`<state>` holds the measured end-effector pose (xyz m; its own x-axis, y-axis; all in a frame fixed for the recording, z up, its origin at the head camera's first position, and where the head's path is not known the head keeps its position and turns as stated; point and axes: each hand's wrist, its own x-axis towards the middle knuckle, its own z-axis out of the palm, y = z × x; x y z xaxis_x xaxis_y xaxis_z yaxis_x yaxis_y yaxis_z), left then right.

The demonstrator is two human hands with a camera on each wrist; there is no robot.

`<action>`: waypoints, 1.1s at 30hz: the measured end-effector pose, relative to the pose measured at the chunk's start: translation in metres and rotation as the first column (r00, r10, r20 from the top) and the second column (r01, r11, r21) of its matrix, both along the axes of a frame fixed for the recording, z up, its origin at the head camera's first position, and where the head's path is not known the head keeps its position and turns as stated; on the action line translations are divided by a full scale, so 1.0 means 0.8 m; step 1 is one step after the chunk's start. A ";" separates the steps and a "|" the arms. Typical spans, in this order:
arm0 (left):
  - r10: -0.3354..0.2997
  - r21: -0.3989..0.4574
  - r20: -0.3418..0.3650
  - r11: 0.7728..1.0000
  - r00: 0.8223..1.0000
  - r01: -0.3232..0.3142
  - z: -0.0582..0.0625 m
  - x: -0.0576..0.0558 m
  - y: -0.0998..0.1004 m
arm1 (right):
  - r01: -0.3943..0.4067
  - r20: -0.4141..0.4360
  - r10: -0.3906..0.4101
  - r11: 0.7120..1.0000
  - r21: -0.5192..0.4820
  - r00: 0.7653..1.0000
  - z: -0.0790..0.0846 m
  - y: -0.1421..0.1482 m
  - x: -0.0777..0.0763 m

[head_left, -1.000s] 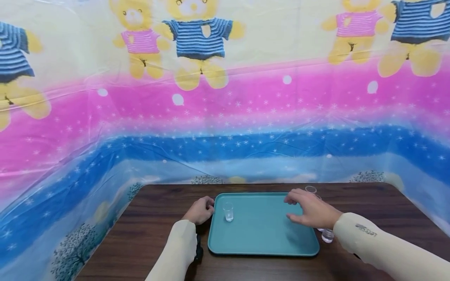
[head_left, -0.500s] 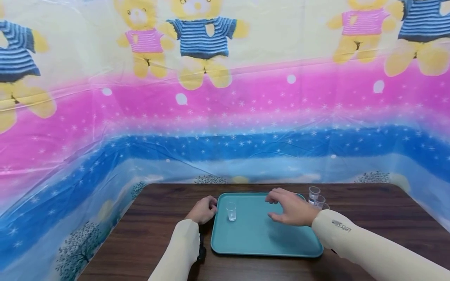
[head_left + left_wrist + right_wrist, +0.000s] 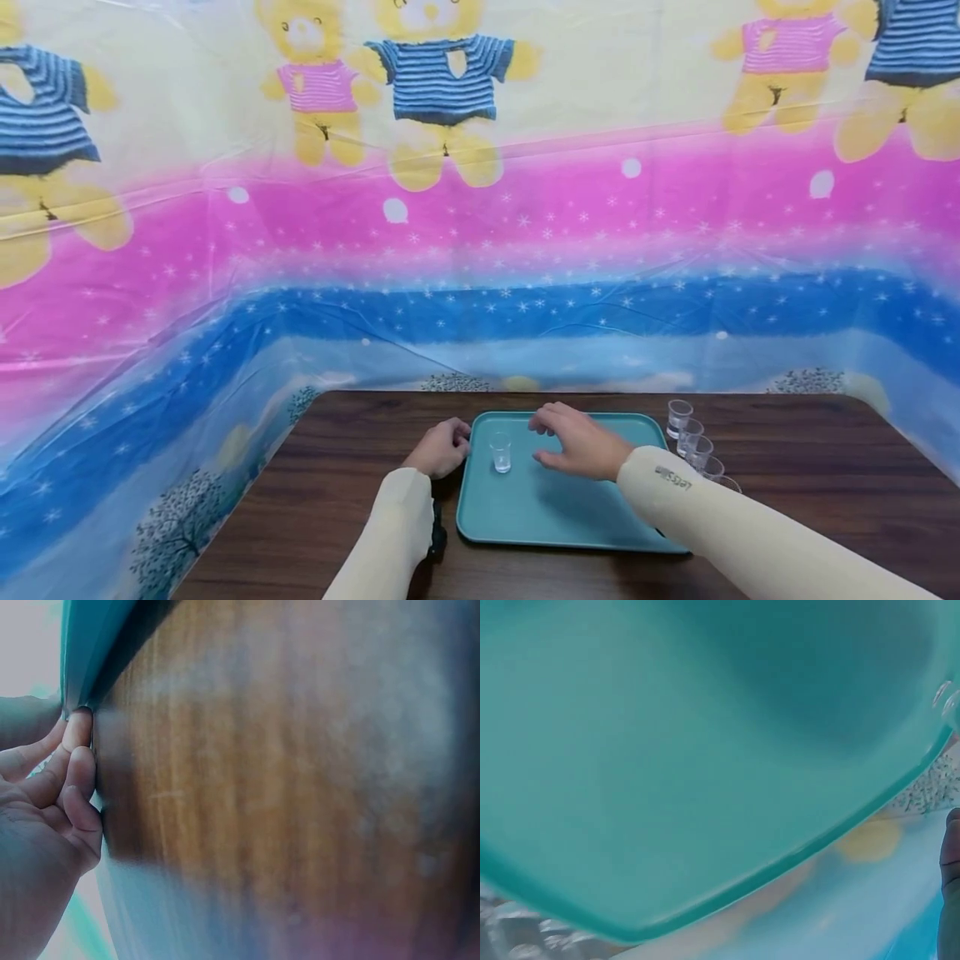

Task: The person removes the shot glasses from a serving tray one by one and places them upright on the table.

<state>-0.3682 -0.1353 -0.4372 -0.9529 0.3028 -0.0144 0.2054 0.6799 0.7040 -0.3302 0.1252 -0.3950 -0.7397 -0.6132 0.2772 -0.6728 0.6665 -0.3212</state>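
On the left part of a teal tray (image 3: 525, 512) stands a small clear shot glass (image 3: 501, 455). My left hand (image 3: 441, 448) is at the tray's left rim; the left wrist view has its curled fingers (image 3: 81, 772) pinching the tray edge (image 3: 94, 645). Above the tray, my right hand (image 3: 581, 443) reaches left toward the glass, fingers and thumb spread apart with nothing between them. A gap separates it from the glass. In the right wrist view, only a finger (image 3: 951, 859) shows at the right edge, and part of a glass (image 3: 951, 699) appears there too.
Several clear shot glasses (image 3: 679, 417) stand in a row on the dark wooden table (image 3: 352, 450) beyond the tray's right side; my right sleeve (image 3: 712, 517) hides the nearer ones. A printed bear curtain (image 3: 480, 333) hangs behind the table.
My right hand has moved left across the tray toward the single glass, uncovering more of the row on the right. The left hand stays at the tray rim. The head view has shifted slightly.
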 end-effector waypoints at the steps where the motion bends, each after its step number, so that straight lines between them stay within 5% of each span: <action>1: 0.000 -0.004 -0.001 1.000 1.000 0.000 0.000 0.000 0.000 | -0.004 -0.008 0.004 1.000 0.001 1.000 -0.001 -0.005 -0.002; 18: -0.002 -0.020 -0.025 1.000 1.000 0.002 -0.005 -0.005 -0.001 | 0.047 -0.010 -0.047 0.999 0.004 0.999 -0.014 -0.067 -0.013; 33: 0.000 -0.016 -0.009 1.000 1.000 -0.001 -0.006 -0.005 -0.003 | 0.068 -0.043 -0.072 0.995 -0.075 0.996 -0.017 -0.058 -0.014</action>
